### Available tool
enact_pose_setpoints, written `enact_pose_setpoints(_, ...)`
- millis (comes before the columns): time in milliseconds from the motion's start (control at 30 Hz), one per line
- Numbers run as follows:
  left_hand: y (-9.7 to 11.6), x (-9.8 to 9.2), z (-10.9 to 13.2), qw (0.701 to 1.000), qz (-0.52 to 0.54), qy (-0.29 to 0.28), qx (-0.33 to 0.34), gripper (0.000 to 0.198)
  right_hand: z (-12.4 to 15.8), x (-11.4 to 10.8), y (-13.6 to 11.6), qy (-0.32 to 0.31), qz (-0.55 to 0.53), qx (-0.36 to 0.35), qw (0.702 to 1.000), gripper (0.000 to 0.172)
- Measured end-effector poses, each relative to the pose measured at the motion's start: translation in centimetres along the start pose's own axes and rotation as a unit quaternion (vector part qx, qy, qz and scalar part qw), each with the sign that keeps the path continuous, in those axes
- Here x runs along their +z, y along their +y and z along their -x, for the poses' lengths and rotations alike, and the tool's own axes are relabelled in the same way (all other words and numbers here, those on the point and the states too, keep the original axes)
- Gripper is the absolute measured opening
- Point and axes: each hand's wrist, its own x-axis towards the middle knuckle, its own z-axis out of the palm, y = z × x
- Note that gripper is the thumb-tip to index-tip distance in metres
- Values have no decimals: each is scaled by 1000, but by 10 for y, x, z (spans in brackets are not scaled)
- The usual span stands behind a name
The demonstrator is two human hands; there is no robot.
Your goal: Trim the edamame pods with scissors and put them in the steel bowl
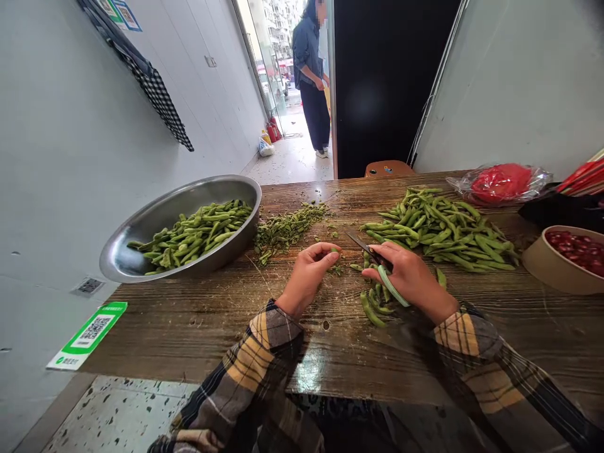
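My left hand (307,275) is closed in a pinch above the table, with the green tip of a soybean pod (335,250) showing at its fingertips. In my right hand (411,277) is a pair of scissors (392,288) with pale green handles, the dark blades pointing up and left toward my left hand. Several loose pods (372,308) lie under and beside the right hand. Past it spreads a large heap of green pods (448,229). Small cut-off ends (287,231) form a pile beyond my left hand.
A steel basin (117,251) with pods stands at the left on the wooden table (226,327). At the right are a bowl (542,264) of dark red pieces and a red item in clear plastic (507,182). A person (311,75) stands in the doorway.
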Motion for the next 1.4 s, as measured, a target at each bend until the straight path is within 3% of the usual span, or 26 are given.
enact_pose_setpoints(133,-1,-2,-2,978,188,0,-89,25,1,-1,-4,-21,-3,-5,1000,46)
enact_pose_setpoints(267,-2,-1,-2,961,254,-1,-111,26,1,-2,-8,-55,-12,0,998,50)
enact_pose_setpoints(600,-6,11,7,960,236,-72,-135,26,0,1,-16,-70,-51,-31,996,55)
enact_pose_setpoints(1100,-4,11,7,967,212,-80,-114,27,1,-4,-14,-83,31,-48,995,44)
enact_pose_setpoints(1267,-3,10,5,968,205,-76,-128,24,1,-5,-5,-97,11,-68,993,40)
enact_pose_setpoints(1400,0,9,4,963,206,-100,-144,20,-4,-11,3,-27,-46,-39,998,39)
